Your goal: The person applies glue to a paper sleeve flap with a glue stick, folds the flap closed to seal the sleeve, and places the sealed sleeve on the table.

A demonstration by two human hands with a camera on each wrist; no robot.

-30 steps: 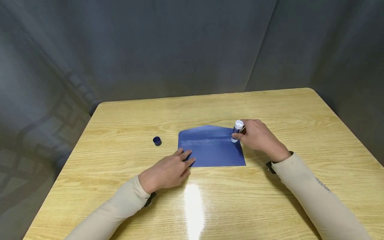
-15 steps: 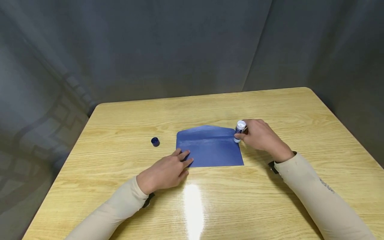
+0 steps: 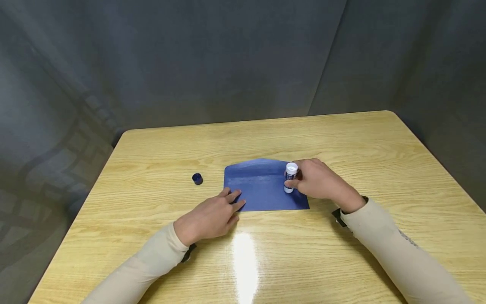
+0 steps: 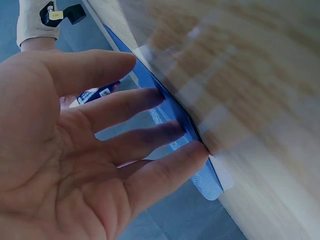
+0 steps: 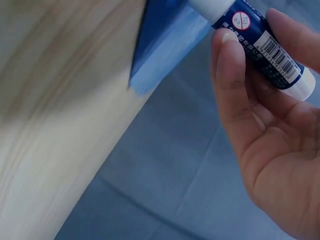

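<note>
A blue envelope [image 3: 262, 194] lies on the table with its flap spread away from the person. Whitish glue streaks show along the flap and fold. My left hand [image 3: 212, 216] rests its fairly straight fingertips on the envelope's near left corner; in the left wrist view the fingers [image 4: 165, 175] press at its edge. My right hand [image 3: 320, 180] grips a glue stick [image 3: 290, 178], white with a dark blue label, held upright over the envelope's right part, its white base up. In the right wrist view the thumb and fingers pinch the glue stick [image 5: 265, 47] around its label.
A dark blue cap [image 3: 197, 178] sits on the wooden table [image 3: 171, 147], left of the envelope. Grey curtains [image 3: 212, 63] hang behind and beside the table. A bright light reflection lies on the near tabletop.
My right hand first shifts slightly right with the glue stick, then comes left and nearer, from the envelope's right fold end onto its body. My left hand stays in place.
</note>
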